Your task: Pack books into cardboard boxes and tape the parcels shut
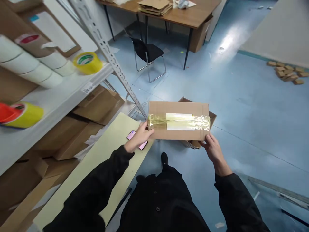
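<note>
A flat brown cardboard box (178, 111) is held in the air in front of me, sealed along its middle with a strip of shiny yellowish tape over a white label. My left hand (140, 137) grips the box's left end, fingers curled round the edge. My right hand (213, 149) holds its lower right corner from underneath. Both sleeves are black. A second open carton (193, 143) sits on the floor right behind and below the held box.
A pale yellow bench (106, 161) at my left carries a pink phone (131, 134). White metal shelving (48, 103) holds yellow tape rolls (88, 62), white rolls and flat cardboard. A black chair (148, 53) and wooden table (183, 14) stand behind. Small cardboard pieces (288, 72) lie far right.
</note>
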The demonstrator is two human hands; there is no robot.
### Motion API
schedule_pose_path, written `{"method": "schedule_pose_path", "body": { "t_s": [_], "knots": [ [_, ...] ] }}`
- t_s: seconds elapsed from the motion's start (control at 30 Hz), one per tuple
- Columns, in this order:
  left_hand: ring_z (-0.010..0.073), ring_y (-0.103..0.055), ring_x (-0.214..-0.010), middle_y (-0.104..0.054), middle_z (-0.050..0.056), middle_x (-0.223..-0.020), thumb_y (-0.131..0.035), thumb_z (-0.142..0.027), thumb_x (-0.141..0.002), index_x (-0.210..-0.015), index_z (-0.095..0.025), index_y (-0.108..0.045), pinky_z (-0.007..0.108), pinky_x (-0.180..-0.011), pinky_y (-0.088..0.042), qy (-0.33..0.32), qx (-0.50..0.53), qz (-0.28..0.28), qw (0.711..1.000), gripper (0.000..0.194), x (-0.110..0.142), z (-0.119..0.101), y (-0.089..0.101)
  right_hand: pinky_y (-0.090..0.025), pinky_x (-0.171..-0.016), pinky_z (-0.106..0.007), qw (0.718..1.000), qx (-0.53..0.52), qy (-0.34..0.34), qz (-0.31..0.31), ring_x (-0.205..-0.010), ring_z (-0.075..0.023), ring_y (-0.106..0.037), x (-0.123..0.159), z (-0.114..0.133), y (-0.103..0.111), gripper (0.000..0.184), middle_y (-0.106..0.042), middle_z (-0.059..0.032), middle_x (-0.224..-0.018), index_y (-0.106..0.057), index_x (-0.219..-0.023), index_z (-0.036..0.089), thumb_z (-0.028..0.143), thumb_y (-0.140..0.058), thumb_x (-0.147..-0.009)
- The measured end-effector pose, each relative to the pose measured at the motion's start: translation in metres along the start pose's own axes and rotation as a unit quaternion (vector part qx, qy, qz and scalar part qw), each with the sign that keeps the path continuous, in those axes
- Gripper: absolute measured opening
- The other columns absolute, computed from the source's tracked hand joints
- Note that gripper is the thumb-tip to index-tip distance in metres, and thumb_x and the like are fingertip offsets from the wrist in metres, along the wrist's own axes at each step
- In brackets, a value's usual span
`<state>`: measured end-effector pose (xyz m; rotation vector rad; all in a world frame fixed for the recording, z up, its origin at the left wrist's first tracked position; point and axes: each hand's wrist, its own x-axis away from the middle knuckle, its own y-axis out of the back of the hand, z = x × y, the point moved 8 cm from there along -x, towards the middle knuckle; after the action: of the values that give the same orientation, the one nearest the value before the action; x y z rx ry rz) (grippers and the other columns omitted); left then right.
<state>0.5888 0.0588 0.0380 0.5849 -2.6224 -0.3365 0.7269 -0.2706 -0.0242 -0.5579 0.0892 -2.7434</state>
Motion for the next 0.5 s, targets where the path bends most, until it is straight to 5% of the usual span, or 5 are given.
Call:
{"method": "schedule_pose_path", "body": {
  "t_s": [0.1, 0.23, 0.5],
  "knots": [
    [0.0259, -0.054, -0.109, -0.064, 0.008, -0.110, -0.060, -0.021, -0.070, -0.120, -0.017, -0.060, 0.037, -0.098, -0.041, -0.035, -0.021, 0.068, 0.997, 0.050, -0.064, 0.008, -0.062, -0.053, -0.093, -0.047, 0.997, -0.037, -0.038, -0.047, -0.114, -0.0260, -0.058, -0.020, -0.036, 0.047, 0.049, -0.062, -0.0022, -0.125, -0.060, -0.120, 0.031, 0.050, -0.066, -0.075],
    [0.0243, -0.058, -0.099, -0.067, 0.010, -0.105, -0.061, -0.017, -0.068, -0.115, -0.013, -0.062, 0.035, -0.091, -0.045, -0.004, -0.056, 0.112, 0.992, 0.047, -0.126, 0.035, -0.124, -0.051, -0.095, -0.049, 0.992, -0.039, -0.089, -0.087, -0.118, -0.0259, -0.055, -0.044, -0.080, 0.088, 0.047, -0.062, -0.0017, -0.125, -0.063, -0.115, 0.032, 0.046, -0.071, -0.071],
    [0.0250, -0.060, -0.100, -0.067, 0.015, -0.112, -0.062, -0.012, -0.066, -0.115, -0.009, -0.061, 0.035, -0.091, -0.045, 0.011, -0.087, 0.123, 0.989, 0.049, -0.204, 0.062, -0.192, -0.053, -0.089, -0.047, 0.983, -0.041, -0.101, -0.150, -0.112, -0.0244, -0.058, -0.093, -0.111, 0.124, 0.049, -0.062, -0.0042, -0.125, -0.064, -0.112, 0.027, 0.037, -0.073, -0.065]
  ]
}}
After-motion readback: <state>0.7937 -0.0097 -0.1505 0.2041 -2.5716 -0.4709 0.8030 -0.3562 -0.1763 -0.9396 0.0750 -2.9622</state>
